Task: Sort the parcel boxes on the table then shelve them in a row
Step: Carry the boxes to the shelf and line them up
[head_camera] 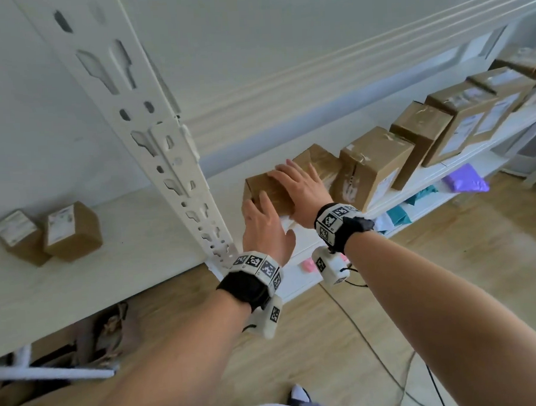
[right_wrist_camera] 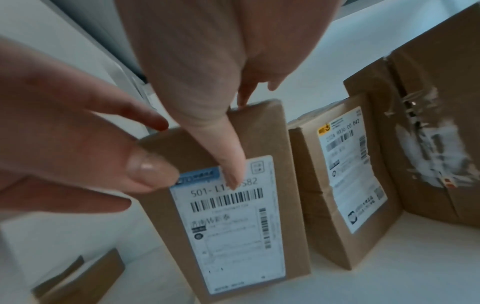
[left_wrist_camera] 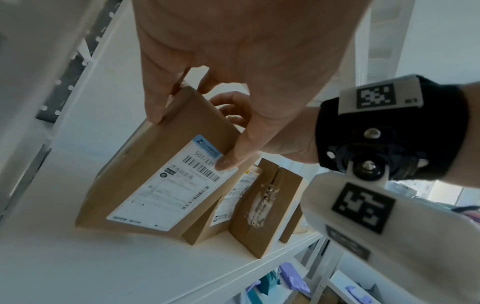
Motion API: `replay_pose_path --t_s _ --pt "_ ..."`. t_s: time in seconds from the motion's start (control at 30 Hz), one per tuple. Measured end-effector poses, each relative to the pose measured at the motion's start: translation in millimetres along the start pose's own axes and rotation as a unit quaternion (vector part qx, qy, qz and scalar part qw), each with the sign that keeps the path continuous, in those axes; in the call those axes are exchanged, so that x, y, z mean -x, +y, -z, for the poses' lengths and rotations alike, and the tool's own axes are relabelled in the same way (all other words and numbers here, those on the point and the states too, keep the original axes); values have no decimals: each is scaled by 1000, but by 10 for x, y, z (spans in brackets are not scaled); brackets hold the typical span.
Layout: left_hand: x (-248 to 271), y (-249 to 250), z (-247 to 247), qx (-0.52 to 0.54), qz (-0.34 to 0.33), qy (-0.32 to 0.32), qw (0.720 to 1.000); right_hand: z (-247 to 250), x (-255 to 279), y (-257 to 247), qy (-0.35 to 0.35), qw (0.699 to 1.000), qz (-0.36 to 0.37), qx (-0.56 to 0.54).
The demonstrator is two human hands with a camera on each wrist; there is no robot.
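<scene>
A brown parcel box (head_camera: 259,184) with a white barcode label (right_wrist_camera: 233,236) stands at the left end of a row of boxes on the white shelf (head_camera: 430,175). My left hand (head_camera: 262,215) holds its left side, the thumb (left_wrist_camera: 228,162) pressed on the label. My right hand (head_camera: 297,185) grips its top, with the thumb (right_wrist_camera: 228,164) down the front and the fingers over the back edge. Just to its right stands a labelled parcel (right_wrist_camera: 345,185), and I cannot tell whether they touch.
Several more brown boxes (head_camera: 379,166) continue the row to the right. A perforated white upright (head_camera: 164,140) stands just left of my hands. Two small boxes (head_camera: 72,231) sit in the left bay. Purple and teal bags (head_camera: 464,181) lie on the lower shelf.
</scene>
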State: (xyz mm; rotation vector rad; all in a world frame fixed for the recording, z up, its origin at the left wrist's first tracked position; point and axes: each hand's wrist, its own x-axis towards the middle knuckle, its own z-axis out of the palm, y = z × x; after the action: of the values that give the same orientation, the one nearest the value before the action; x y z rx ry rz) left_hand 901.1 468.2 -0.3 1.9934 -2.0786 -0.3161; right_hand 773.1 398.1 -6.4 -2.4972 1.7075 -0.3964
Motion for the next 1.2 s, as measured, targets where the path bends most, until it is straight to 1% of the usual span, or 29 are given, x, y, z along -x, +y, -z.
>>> replay_pose_path --t_s 0.13,0.23,0.33,0.4,0.47,0.57,0.67,0.77,0.87,0.93,1.03,1.1,1.2 --pt "-231 33 -130 -3 15 -50 999 -68 -162 138 -40 997 -7 62" --pt "-365 27 -214 -17 36 -91 995 -161 -222 207 -39 997 -30 63" --pt "-430 -11 -262 -21 70 -90 993 -249 -231 237 -31 996 -69 41" --pt "-436 -29 -286 -26 68 -83 994 -311 -223 241 -13 996 -91 15" --pt "-422 -34 -295 -29 60 -77 995 -364 -209 233 19 995 -99 1" --pt "-371 -45 -309 -46 36 -69 996 -401 -159 205 68 992 -106 -11" --pt "-305 -73 -310 -84 0 -57 995 -374 -30 146 84 989 -121 -3" --pt "-201 -111 -299 -99 -40 -64 992 -363 187 65 55 987 -146 29" --pt "-31 -165 -300 -100 -94 -87 987 -363 476 -47 13 981 -184 59" --pt "107 -224 -325 -87 -130 -103 982 -363 678 -156 -5 976 -206 73" --pt "328 -343 -366 -61 -166 -124 976 -362 945 -375 -36 968 -234 88" --pt "482 -435 -343 -50 -188 -123 973 -350 1104 -559 -48 963 -248 92" --pt "697 -627 -269 -49 -224 -113 967 -361 1319 -885 -46 957 -267 101"
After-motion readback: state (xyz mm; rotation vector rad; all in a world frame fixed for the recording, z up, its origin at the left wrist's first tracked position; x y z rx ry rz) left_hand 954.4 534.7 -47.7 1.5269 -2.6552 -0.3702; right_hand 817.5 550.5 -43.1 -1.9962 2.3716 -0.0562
